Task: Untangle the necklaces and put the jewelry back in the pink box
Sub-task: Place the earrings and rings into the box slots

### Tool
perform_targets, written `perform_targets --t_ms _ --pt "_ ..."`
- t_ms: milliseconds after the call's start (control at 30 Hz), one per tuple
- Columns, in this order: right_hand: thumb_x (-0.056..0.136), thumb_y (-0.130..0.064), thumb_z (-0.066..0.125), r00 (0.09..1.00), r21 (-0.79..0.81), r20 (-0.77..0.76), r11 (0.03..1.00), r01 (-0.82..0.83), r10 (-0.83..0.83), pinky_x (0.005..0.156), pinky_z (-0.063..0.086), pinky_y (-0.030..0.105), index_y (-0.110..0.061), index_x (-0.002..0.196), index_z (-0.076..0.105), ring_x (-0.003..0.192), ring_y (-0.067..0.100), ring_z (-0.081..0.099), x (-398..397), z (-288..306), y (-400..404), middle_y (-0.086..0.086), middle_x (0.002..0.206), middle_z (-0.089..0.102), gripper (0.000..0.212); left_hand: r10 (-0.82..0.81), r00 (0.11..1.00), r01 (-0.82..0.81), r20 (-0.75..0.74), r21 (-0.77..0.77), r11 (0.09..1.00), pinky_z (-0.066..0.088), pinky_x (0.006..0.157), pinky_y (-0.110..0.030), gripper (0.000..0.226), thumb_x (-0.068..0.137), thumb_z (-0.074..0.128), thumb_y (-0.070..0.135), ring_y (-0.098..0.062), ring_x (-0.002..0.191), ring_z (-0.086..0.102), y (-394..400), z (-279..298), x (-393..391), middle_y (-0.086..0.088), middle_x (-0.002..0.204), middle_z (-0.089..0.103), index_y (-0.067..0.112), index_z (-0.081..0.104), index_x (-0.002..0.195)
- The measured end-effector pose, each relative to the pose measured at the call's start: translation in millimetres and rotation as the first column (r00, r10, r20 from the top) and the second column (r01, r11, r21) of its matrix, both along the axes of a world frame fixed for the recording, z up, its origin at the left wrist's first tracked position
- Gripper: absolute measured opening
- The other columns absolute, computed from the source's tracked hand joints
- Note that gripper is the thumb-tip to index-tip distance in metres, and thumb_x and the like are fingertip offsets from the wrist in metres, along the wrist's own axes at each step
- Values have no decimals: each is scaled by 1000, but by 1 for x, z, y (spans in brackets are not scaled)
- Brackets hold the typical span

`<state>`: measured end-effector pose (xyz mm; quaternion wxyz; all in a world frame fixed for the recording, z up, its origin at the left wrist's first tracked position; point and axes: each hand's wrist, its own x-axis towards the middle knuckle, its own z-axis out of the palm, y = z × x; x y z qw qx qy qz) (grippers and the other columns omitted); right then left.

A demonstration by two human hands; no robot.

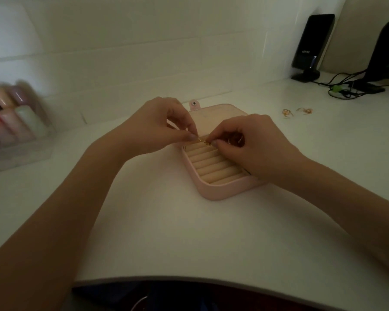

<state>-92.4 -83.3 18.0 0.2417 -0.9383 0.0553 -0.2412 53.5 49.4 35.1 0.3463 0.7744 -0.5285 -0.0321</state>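
The pink box (213, 194) lies open on the white table, lid tipped back, cream ring rolls showing inside. Above its rear half, my left hand (160, 124) and my right hand (252, 144) meet. Each pinches one end of a short stretch of gold necklace chain (203, 141) between thumb and forefinger. More of the chain seems bunched under my right hand's curled fingers. Several small gold pieces of jewelry (295, 112) lie loose on the table to the right of the box.
A clear case of pastel bottles (14, 122) stands at the far left. A black speaker (311, 46), a dark monitor stand (384, 52) and tangled cables (344, 88) sit at the back right. The table's front edge (189, 278) curves close to me.
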Motion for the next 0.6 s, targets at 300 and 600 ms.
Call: perform_targets --t_ms 300,600 --pt "86 -16 63 1000 -36 5 999 2 -2 68 37 1 -23 95 75 68 -14 52 0 1 1 -27 69 53 16 12 997 -11 74 -13 1000 53 75 -25 15 71 79 9 -1 73 57 -1 0 3 11 80 55 21 72 77" --pt "89 -18 60 999 -84 -35 996 -18 16 68 31 -3 -24 100 74 73 -28 44 3 0 1 -34 71 45 19 -4 989 2 145 14 1000 52 78 -35 11 71 79 8 -11 79 61 -2 -3 3 -2 84 62 15 75 79"
